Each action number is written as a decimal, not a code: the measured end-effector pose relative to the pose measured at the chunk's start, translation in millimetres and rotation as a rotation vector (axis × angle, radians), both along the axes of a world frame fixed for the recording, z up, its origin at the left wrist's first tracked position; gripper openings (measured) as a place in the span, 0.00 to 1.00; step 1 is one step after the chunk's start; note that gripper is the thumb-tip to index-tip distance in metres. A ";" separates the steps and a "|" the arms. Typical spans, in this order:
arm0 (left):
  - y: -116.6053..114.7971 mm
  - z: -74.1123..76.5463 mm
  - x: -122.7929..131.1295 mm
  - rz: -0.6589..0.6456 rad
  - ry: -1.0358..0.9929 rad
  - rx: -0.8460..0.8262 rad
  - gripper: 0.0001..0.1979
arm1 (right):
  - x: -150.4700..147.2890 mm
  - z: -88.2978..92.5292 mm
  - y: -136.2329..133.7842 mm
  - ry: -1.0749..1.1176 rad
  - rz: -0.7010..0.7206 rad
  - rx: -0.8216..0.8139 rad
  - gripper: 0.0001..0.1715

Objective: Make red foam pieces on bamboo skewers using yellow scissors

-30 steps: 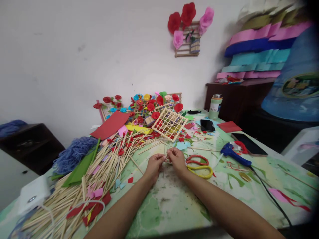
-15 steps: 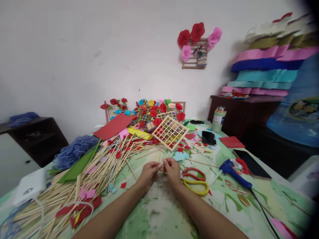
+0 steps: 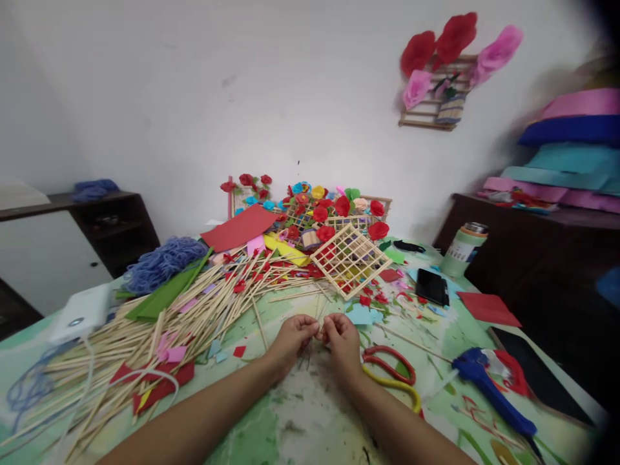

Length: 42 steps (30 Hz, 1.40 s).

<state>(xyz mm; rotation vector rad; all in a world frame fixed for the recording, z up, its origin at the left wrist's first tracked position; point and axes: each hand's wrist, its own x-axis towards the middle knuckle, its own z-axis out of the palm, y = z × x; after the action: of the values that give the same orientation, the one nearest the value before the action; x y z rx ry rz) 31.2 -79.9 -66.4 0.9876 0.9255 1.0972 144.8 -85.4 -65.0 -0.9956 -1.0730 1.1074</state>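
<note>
Pinching thin strands (image 3: 309, 355), hard to see: left hand (image 3: 294, 336), right hand (image 3: 341, 334), close together. Scissors (image 3: 397, 383) partly hidden. Green-white desk (image 3: 271, 423), white wall (image 3: 194, 116).

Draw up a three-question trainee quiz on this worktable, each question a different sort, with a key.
1. True or false: the scissors lie nearer the right hand than the left hand.

2. What colour is the grip of the glue gun?
A. Green
B. Blue
C. Yellow

3. What do the fingertips of both hands appear to be pinching?

Key: 1. True. 2. B. 3. Thin strands, too fine to tell the material.
</note>
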 end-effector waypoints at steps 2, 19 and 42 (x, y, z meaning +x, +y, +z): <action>-0.7 0.2 0.4 -0.011 0.021 -0.005 0.15 | 1.2 0.1 -2.8 0.002 0.011 0.002 0.14; -2.9 4.3 1.1 -0.024 0.069 -0.063 0.15 | 4.9 -2.0 -2.6 -0.027 0.007 -0.051 0.14; -7.8 4.9 2.8 -0.019 0.098 -0.111 0.15 | 7.3 -1.7 -3.4 -0.029 0.067 -0.111 0.15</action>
<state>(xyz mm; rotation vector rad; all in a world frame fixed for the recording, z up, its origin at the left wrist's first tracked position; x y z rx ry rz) 34.1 -87.7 -61.5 0.9631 1.0435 0.9777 152.1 -88.7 -66.7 -1.0718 -1.0842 1.2211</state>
